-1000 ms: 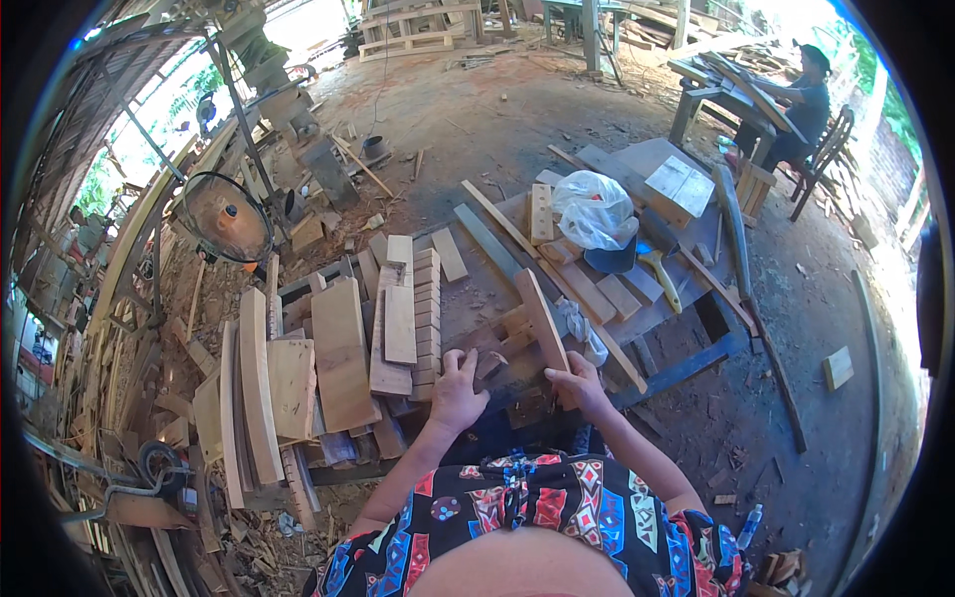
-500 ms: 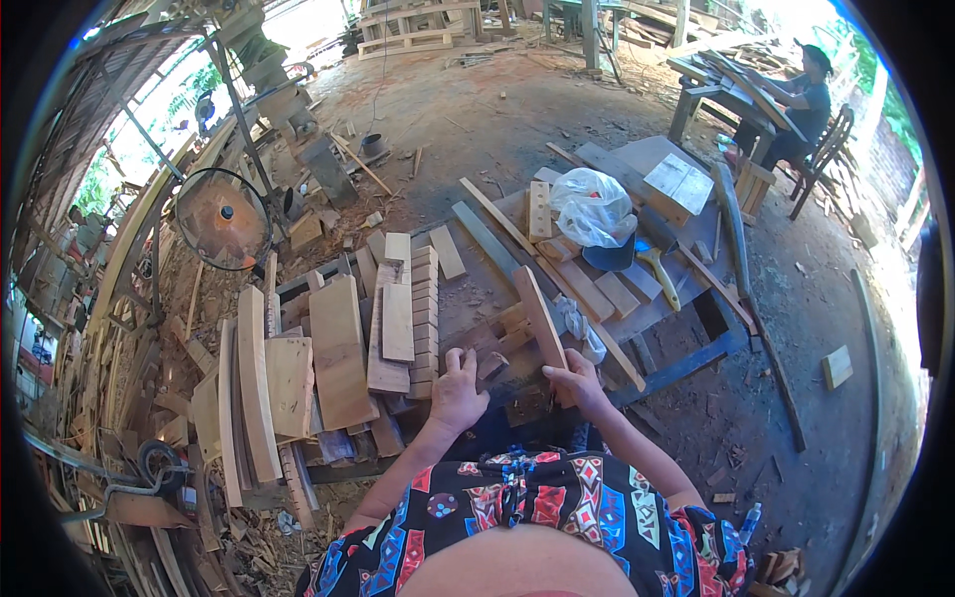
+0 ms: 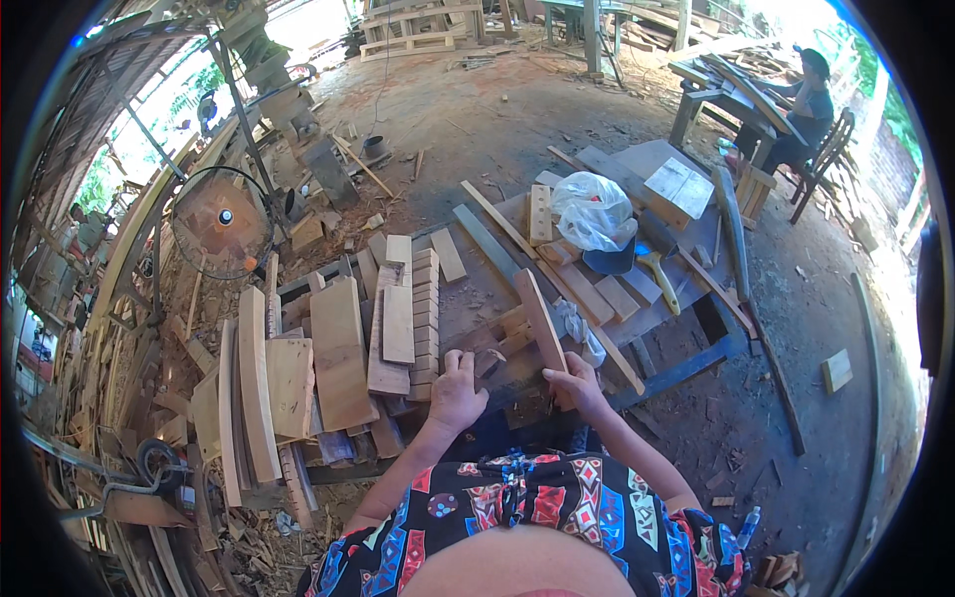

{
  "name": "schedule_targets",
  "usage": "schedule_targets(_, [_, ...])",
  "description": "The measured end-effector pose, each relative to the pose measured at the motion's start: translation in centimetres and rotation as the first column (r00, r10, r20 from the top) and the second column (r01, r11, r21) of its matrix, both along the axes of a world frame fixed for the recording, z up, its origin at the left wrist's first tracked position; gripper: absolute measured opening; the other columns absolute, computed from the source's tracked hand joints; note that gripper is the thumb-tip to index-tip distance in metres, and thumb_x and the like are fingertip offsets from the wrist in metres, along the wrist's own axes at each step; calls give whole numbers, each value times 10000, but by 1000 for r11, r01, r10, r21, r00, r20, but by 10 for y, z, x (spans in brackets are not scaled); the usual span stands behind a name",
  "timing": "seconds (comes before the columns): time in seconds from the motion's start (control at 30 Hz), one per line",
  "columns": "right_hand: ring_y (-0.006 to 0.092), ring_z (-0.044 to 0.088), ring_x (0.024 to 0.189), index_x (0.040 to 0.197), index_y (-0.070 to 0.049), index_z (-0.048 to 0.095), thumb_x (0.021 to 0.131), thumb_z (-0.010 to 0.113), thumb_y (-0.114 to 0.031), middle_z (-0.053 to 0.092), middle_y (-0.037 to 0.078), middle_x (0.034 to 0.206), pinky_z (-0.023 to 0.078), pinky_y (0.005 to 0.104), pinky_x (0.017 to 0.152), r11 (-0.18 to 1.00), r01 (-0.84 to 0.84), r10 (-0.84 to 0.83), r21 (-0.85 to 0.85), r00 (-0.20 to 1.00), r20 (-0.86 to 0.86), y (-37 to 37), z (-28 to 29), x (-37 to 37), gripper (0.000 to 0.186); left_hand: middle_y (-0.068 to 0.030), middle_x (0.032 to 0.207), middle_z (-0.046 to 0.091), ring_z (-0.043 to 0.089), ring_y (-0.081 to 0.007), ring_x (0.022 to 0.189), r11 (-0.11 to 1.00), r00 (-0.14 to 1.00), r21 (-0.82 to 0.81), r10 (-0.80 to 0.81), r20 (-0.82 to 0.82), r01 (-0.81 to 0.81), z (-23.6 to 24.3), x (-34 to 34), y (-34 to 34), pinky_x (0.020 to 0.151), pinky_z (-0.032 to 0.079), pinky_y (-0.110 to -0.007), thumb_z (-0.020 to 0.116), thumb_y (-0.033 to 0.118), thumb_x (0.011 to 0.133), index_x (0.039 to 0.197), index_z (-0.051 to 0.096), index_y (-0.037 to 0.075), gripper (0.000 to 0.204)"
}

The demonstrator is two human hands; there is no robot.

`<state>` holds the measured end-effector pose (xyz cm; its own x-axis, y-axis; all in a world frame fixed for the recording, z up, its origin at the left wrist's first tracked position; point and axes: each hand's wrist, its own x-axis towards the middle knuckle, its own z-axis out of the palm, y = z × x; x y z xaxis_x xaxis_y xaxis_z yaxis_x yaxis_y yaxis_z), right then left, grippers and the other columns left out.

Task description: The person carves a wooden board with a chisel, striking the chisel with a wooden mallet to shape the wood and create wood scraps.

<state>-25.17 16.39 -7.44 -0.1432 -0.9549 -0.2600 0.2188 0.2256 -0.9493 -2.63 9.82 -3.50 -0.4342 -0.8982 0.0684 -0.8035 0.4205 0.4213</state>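
Observation:
My right hand (image 3: 579,383) grips the lower end of a narrow wooden board (image 3: 540,323), thumb along its side. The board stands tilted, its far end raised over the workbench. My left hand (image 3: 458,395) lies at the bench's near edge with its fingers curled. A small dark wood block (image 3: 487,362) is right beside those fingers; whether they hold it is hidden. Between the hands, a light brown wood piece (image 3: 513,329) lies on the bench. Just left of my left hand runs a row of short, evenly cut blocks (image 3: 424,316).
Stacked planks (image 3: 338,348) cover the bench's left side. To the right lie a clear plastic bag (image 3: 591,204), a yellow-handled brush (image 3: 659,282), and long strips. A round fan (image 3: 223,221) stands at the left. Far right, a person (image 3: 814,99) sits by another table.
The board in my right hand has barely shifted. The small dark block by my left hand appears slightly turned. The fan's head has turned a little.

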Motion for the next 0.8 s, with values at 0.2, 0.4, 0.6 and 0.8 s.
schedule_targets(0.2, [109,574,688,989,-6,567,745,749,-290,591,46,796,456,261,596,1000,-1,-1,-11,982,-187,-5,10,4,416,-189,1177,436,596,-389,920,1000,1000,-18,18,-1,-18,-6,3,2,807,495,-454,685,132,669,1202,462,-1,592])
schedule_targets(0.4, [92,531,710,992,6,559,759,714,-211,571,36,810,427,253,604,963,38,-99,-268,971,-218,-41,68,-5,355,-192,1182,412,619,-387,866,997,999,-64,-45,14,46,-6,8,10,754,518,-449,693,176,694,1228,418,-30,635])
schedule_targets(0.6, [77,500,686,974,-14,533,750,698,-176,538,14,797,413,251,592,978,87,-121,-190,978,-172,-42,73,-10,322,-191,1198,393,620,-371,886,996,997,-73,-50,54,54,-16,9,8,741,515,-442,689,170,697,1308,367,-39,721])
schedule_targets(0.8, [79,479,677,901,-21,528,717,759,-236,516,4,750,398,248,578,990,28,-52,-135,983,-177,-7,11,0,365,-192,1209,393,624,-371,867,1000,993,9,-30,117,29,0,-1,6,751,517,-438,693,184,690,1306,381,-29,722])
